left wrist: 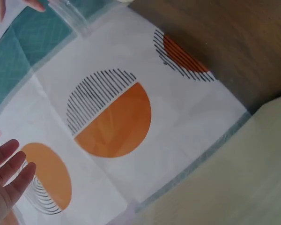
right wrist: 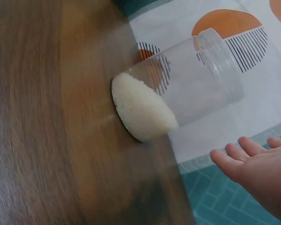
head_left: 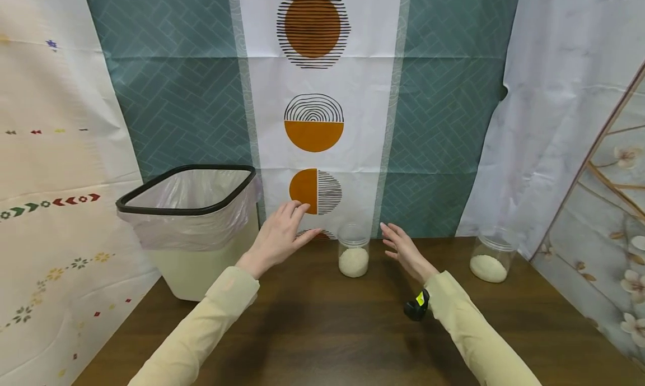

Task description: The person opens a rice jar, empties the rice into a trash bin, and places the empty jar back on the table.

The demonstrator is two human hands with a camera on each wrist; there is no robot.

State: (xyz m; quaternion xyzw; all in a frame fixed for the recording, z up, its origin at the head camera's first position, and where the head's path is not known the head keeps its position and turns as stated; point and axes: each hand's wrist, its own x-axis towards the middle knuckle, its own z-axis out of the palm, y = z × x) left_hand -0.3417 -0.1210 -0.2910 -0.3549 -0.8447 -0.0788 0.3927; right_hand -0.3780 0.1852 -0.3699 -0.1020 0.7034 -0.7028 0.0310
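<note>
A clear jar [head_left: 354, 251] partly filled with white rice-like grains [right wrist: 140, 108] stands on the table near the back cloth. To its left, my left hand [head_left: 278, 232] hovers over the table with fingers extended, holding nothing. My right hand [head_left: 405, 251] is in the air just right of the jar, fingers spread and apart from it. In the right wrist view the fingers [right wrist: 227, 164] show beside the jar's upper part. The left wrist view shows the left fingers [left wrist: 14, 171] in front of the patterned cloth, with a piece of the clear jar [left wrist: 72, 16] at the top.
A second clear jar [head_left: 491, 257] with white grains stands at the right back of the brown table [head_left: 322, 330]. On the left is a pale bin [head_left: 206, 263] with a black rim and plastic liner. Patterned cloths [head_left: 438, 122] hang behind and at both sides.
</note>
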